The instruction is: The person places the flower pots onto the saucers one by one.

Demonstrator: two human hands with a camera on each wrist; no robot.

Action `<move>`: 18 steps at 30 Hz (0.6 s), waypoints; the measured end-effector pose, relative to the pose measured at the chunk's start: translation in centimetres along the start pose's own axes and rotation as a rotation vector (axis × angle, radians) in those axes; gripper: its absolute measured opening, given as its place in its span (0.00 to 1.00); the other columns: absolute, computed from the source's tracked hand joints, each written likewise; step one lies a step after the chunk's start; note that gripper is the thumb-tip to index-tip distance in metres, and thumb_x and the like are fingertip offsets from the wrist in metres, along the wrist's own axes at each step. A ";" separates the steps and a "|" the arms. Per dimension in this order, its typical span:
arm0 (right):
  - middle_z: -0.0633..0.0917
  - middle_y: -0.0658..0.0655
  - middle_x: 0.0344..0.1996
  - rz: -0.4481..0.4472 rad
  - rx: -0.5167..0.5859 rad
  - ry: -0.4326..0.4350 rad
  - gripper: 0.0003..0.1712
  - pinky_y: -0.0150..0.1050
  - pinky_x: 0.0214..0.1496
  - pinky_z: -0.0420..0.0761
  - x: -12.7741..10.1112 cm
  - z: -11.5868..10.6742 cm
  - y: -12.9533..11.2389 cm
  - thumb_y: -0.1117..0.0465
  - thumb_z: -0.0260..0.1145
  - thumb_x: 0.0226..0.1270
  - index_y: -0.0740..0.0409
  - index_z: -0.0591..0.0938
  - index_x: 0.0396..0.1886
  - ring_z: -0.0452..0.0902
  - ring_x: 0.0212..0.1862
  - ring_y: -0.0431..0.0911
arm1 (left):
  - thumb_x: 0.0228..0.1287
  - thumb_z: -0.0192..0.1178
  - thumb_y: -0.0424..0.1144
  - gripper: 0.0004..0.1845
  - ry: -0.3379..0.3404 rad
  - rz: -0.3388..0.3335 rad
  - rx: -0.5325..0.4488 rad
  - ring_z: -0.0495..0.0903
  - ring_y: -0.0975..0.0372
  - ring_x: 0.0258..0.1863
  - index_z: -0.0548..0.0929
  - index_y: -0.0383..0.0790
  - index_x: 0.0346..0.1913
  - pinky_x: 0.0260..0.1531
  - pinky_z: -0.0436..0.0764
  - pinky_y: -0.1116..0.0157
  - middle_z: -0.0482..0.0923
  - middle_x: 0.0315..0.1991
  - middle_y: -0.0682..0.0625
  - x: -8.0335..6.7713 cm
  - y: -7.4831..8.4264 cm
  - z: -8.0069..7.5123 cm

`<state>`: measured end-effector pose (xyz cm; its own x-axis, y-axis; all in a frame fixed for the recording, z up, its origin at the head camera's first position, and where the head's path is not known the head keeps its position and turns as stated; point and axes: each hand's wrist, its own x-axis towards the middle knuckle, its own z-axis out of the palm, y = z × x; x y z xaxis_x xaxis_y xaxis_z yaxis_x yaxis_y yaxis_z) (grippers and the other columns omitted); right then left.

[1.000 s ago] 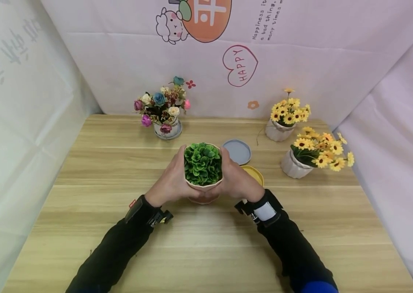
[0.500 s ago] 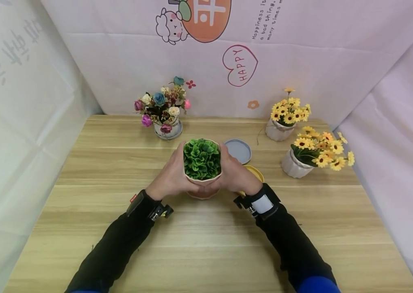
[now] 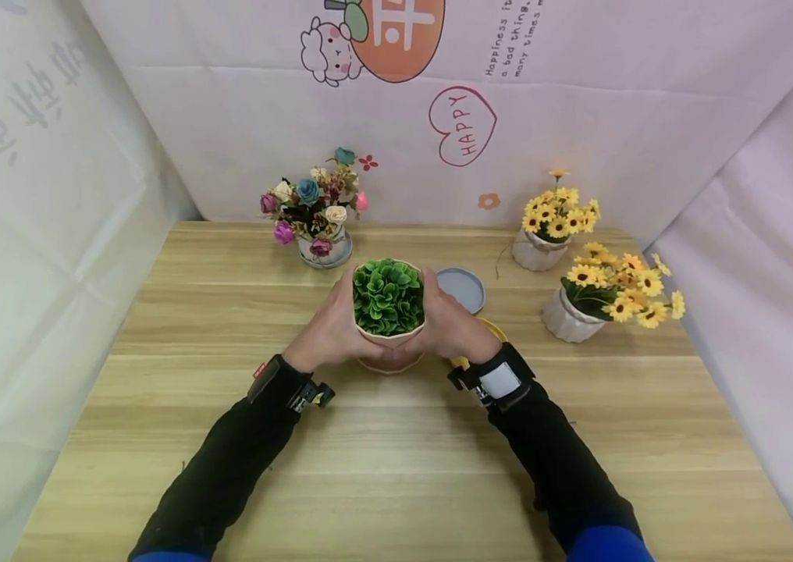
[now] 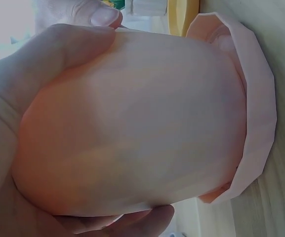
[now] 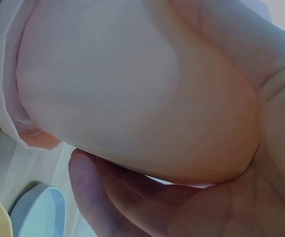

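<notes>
Between my two hands is a pale pink pot (image 4: 132, 118) with a bushy green artificial plant (image 3: 388, 298) in it. My left hand (image 3: 328, 329) grips the pot's left side, thumb toward me and fingers round the far side. On the opposite side my right hand (image 3: 454, 324) grips it the same way. The pot stands upright, its base within the rim of a faceted pink saucer (image 4: 262, 108). In the head view the hands and pot hide most of that saucer. Both wrist views show the pot's smooth wall up close.
Right of the pot lie a grey-blue saucer (image 3: 464, 291) and a yellow saucer (image 3: 497, 329), partly hidden by my right hand. Two white pots of yellow flowers (image 3: 540, 251) (image 3: 570, 318) stand further right. A pot of mixed roses (image 3: 315, 246) sits on a grey saucer at the back left.
Both hands, the potted plant and the pink saucer have moved a short way together, away from me across the table. My grip looks the same.
</notes>
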<state>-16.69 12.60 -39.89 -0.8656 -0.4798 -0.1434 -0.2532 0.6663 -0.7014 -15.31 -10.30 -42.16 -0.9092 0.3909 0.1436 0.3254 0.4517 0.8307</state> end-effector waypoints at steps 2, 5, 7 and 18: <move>0.75 0.71 0.70 0.007 0.010 -0.002 0.79 0.56 0.74 0.78 0.2 -0.1 0.1 0.54 0.91 0.42 0.59 0.44 0.83 0.74 0.72 0.63 | 0.30 0.90 0.40 0.73 0.002 0.007 -0.011 0.67 0.53 0.74 0.52 0.43 0.81 0.78 0.69 0.48 0.65 0.74 0.45 0.2 -0.1 0.0; 0.75 0.72 0.70 0.008 0.021 -0.005 0.81 0.56 0.74 0.78 0.6 -0.1 0.1 0.54 0.92 0.41 0.58 0.43 0.83 0.75 0.71 0.63 | 0.30 0.89 0.37 0.73 0.001 0.004 -0.014 0.67 0.52 0.74 0.51 0.43 0.81 0.78 0.69 0.48 0.65 0.74 0.44 0.4 -0.3 -0.1; 0.75 0.72 0.69 0.001 0.022 -0.005 0.81 0.56 0.73 0.78 0.8 -0.2 0.1 0.55 0.92 0.41 0.58 0.43 0.83 0.75 0.71 0.63 | 0.30 0.88 0.36 0.73 -0.002 0.008 -0.011 0.66 0.51 0.75 0.51 0.42 0.82 0.79 0.68 0.47 0.64 0.75 0.44 0.6 -0.4 -0.2; 0.77 0.73 0.67 0.003 0.008 -0.010 0.75 0.54 0.67 0.83 1.7 -0.7 0.5 0.57 0.90 0.45 0.60 0.45 0.81 0.78 0.67 0.63 | 0.35 0.88 0.35 0.75 -0.029 -0.038 -0.034 0.66 0.51 0.76 0.45 0.45 0.83 0.79 0.68 0.48 0.62 0.77 0.43 1.5 -0.7 -0.6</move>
<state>-18.61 12.55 -39.99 -0.8618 -0.4836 -0.1528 -0.2467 0.6631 -0.7067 -17.06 -10.52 -42.20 -0.9127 0.3970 0.0966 0.2813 0.4390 0.8533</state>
